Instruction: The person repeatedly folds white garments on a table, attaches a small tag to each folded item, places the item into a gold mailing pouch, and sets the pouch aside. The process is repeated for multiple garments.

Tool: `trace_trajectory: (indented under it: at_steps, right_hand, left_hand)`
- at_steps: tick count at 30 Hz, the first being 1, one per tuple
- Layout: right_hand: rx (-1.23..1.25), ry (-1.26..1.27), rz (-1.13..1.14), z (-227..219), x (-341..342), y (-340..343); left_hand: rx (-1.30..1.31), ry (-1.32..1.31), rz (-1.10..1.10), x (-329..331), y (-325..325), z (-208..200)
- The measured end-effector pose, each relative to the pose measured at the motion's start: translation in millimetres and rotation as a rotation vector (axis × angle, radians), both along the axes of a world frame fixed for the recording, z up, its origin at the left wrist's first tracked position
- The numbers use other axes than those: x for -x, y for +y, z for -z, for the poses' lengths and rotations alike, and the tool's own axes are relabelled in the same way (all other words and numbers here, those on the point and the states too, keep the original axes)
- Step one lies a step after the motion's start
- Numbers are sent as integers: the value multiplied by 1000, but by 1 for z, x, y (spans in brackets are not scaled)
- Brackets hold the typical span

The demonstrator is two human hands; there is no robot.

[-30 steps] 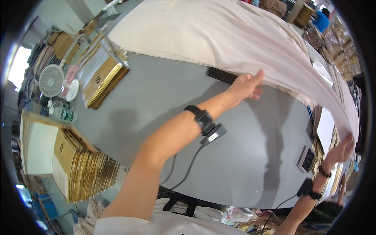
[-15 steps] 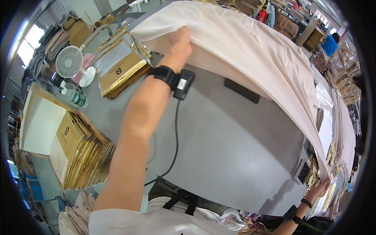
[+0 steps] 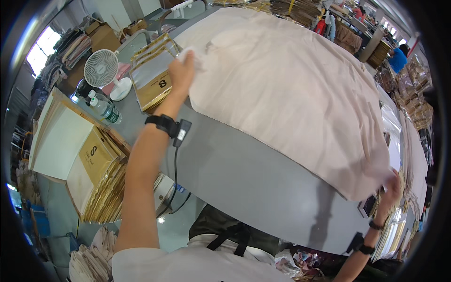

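A large pale pink cloth (image 3: 282, 89) lies spread over the far part of the grey table (image 3: 244, 174), its near edge curving across the top. At its left side my left hand (image 3: 183, 73) is closed on the cloth's edge, beside a stack of gold-edged packets (image 3: 157, 89). My right hand (image 3: 391, 188), somewhat smeared by motion, grips the cloth near its right corner. A black wrist strap with a small box (image 3: 181, 131) and a cable sits on my left wrist. The brown bar seen earlier on the table is hidden under the cloth.
To the left stand a white fan (image 3: 102, 68), a plastic water bottle (image 3: 104, 110) and an open carton (image 3: 61, 136) packed with gold envelopes (image 3: 101, 188). A dark small block (image 3: 368, 207) lies by the table's right edge. Far right, a person in blue (image 3: 398, 58) is near wrapped bundles (image 3: 416, 89).
My left hand has moved left and toward me, and my right hand has risen. The cloth has come nearer and flatter, covering the dark bar and more of the table.
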State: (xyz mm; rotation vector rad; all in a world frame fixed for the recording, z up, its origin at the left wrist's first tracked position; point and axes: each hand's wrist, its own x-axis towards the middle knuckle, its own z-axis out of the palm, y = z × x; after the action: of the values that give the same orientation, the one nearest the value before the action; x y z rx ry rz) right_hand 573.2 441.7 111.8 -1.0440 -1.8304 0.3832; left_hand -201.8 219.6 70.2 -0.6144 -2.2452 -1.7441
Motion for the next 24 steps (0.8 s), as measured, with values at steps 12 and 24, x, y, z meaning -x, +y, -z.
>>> trace_trajectory:
  at_steps: [12,24]
  right_hand:
    - [-191,-378,-692,-58,310,-129]
    - [-72,468,-386,-90,191,-118]
  left_hand:
    - [33,200,690,-261,15,-36]
    - [377,181,462,-235,8,22]
